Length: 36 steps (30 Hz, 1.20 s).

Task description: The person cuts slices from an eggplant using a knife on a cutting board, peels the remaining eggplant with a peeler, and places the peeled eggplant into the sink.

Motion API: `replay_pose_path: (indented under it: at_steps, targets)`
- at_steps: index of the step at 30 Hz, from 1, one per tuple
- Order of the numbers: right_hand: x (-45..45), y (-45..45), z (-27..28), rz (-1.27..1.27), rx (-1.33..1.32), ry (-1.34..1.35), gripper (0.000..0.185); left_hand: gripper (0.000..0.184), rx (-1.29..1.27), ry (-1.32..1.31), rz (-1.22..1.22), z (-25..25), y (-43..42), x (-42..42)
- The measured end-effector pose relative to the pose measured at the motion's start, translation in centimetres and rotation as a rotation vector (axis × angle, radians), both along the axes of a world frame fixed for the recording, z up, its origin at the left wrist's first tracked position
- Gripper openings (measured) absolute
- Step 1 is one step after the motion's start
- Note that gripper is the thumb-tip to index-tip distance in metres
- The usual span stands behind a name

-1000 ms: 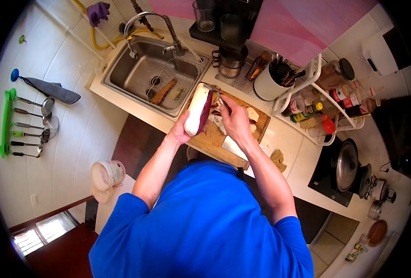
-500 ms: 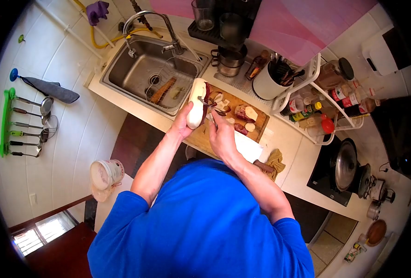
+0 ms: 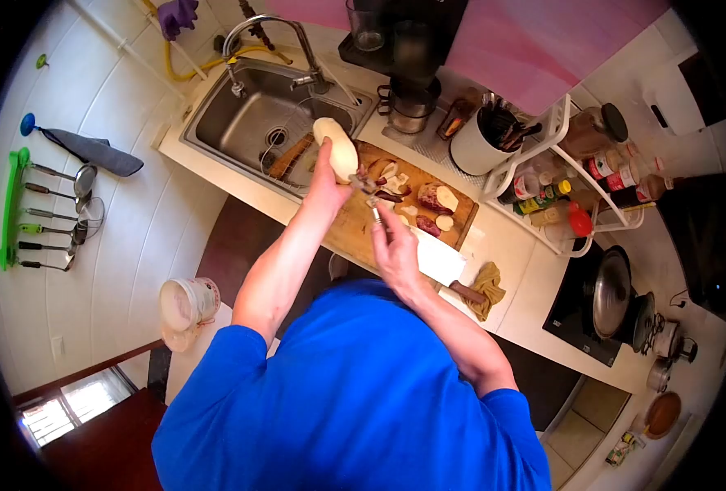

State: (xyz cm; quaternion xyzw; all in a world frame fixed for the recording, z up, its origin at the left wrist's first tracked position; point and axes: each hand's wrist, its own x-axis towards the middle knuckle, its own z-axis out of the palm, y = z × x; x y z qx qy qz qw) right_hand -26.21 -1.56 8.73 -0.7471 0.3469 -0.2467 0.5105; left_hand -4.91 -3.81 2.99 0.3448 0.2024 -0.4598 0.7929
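My left hand (image 3: pixel 327 182) is wrapped round a pale peeled tuber (image 3: pixel 335 147), held tilted above the sink-side end of the wooden cutting board (image 3: pixel 353 226). In my right hand (image 3: pixel 394 244) is a metal peeler (image 3: pixel 366 190), its head close to the tuber's lower end. Peel scraps (image 3: pixel 391 177) lie on the board beside a cut purple-skinned piece (image 3: pixel 436 197) and smaller pieces. A cleaver (image 3: pixel 440 260) rests over the board's front right corner, its brown handle near a tan cloth (image 3: pixel 485 290).
The sink (image 3: pixel 248 119) with its faucet is at the back left. Behind the board stand metal cups (image 3: pixel 409 106) and a white utensil holder (image 3: pixel 477 147). A bottle rack (image 3: pixel 559 123) and a stove (image 3: pixel 579 323) with a lidded pan are on the right.
The tuber has turned in my left hand, and its purple strip no longer shows. My left hand has moved up and the peeler has come away from the tuber's middle towards its lower end.
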Motion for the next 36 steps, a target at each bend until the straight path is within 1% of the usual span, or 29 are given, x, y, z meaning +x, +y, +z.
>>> replay_pose_path:
  at_steps: [1,2,3,5,6,9,10,12,14,15,18,19,20,21,22,24,25,26,27,28,30,31,33,35,36]
  targets:
    - [-0.1,-0.7,1.5,-0.031,0.048,-0.003,0.037,0.04,0.003,-0.061,-0.043,0.0,-0.1,0.0]
    - [-0.2,-1.4,2.6,-0.022,0.076,0.058,0.037,0.039,0.01,-0.094,-0.091,-0.2,0.2,0.0]
    - [0.0,-2.1,2.2,-0.03,0.077,0.056,0.037,0.039,0.011,-0.095,-0.1,-0.7,0.6,-0.2]
    - [0.3,-3.5,0.6,-0.048,-0.136,-0.027,0.037,0.043,-0.023,-0.259,-0.235,-1.6,1.4,-0.8]
    - [0.3,-4.3,0.1,-0.017,-0.207,-0.045,0.037,0.043,-0.027,-0.263,-0.245,-2.0,1.6,-1.0]
    - [0.0,-5.5,-1.5,0.033,-0.249,-0.023,0.037,0.047,-0.057,-0.28,-0.313,-2.6,3.0,-2.0]
    - [-0.4,-5.9,-2.4,0.034,-0.249,-0.023,0.037,0.049,-0.037,-0.26,-0.289,-2.3,3.3,-2.3]
    - [-1.4,-6.7,-4.2,0.048,-0.136,0.265,0.038,0.05,-0.017,-0.236,-0.26,-2.6,3.6,-2.3]
    - [-2.0,-6.8,-4.8,0.008,-0.085,0.294,0.038,0.052,-0.084,-0.111,-0.263,-4.2,4.2,-1.5]
    - [-2.2,-6.8,-5.1,-0.035,-0.036,0.32,0.039,0.052,-0.083,-0.11,-0.254,-4.1,4.4,-1.5]
    - [-2.0,-7.0,-5.9,-0.033,-0.093,0.304,0.04,0.054,-0.034,-0.045,-0.192,-4.0,5.3,-1.4]
    - [-1.6,-6.8,-4.6,-0.034,-0.092,0.304,0.04,0.054,-0.143,-0.054,-0.269,-4.3,6.1,-1.2]
    - [-1.1,-6.6,-3.2,-0.027,-0.092,0.19,0.039,0.054,-0.253,-0.062,-0.348,-4.7,6.5,-1.0]
    - [-0.6,-6.4,-1.9,-0.019,-0.092,0.078,0.039,0.054,-0.252,-0.061,-0.353,-4.5,6.6,-1.1]
    - [-0.2,-6.4,-1.5,-0.022,-0.088,0.079,0.039,0.056,-0.217,-0.096,-0.372,-4.3,6.8,-1.4]
    - [0.8,-6.7,-1.1,0.051,-0.166,-0.028,0.039,0.058,-0.182,-0.133,-0.396,-4.2,6.9,-1.8]
    - [0.9,-6.8,-1.3,0.049,-0.167,-0.029,0.039,0.057,-0.148,-0.166,-0.394,-4.3,6.8,-2.0]
    - [1.0,-6.9,-1.7,0.03,-0.213,0.081,0.039,0.056,-0.115,-0.2,-0.389,-4.3,6.8,-2.1]
    - [1.1,-7.0,-2.1,0.012,-0.259,0.192,0.039,0.056,-0.117,-0.202,-0.388,-4.3,6.9,-2.1]
    - [1.0,-7.3,-2.4,0.015,-0.263,0.191,0.039,0.057,-0.167,-0.18,-0.387,-4.3,6.9,-2.1]
    - [0.4,-7.9,-2.7,-0.023,-0.165,0.323,0.039,0.058,-0.217,-0.157,-0.378,-4.5,7.2,-1.9]
    - [0.4,-8.1,-2.8,-0.017,-0.167,0.323,0.039,0.06,-0.236,-0.136,-0.387,-4.6,7.4,-1.6]
    - [0.1,-8.0,-2.9,-0.037,-0.148,0.218,0.039,0.062,-0.249,-0.107,-0.394,-4.8,8.3,-1.6]
    - [0.5,-8.1,-2.7,-0.045,-0.189,0.185,0.04,0.066,-0.333,0.013,-0.404,-4.8,8.7,-1.3]
    - [0.9,-8.0,-1.5,-0.043,-0.107,0.152,0.04,0.074,-0.34,0.063,-0.394,-4.6,8.6,-1.5]
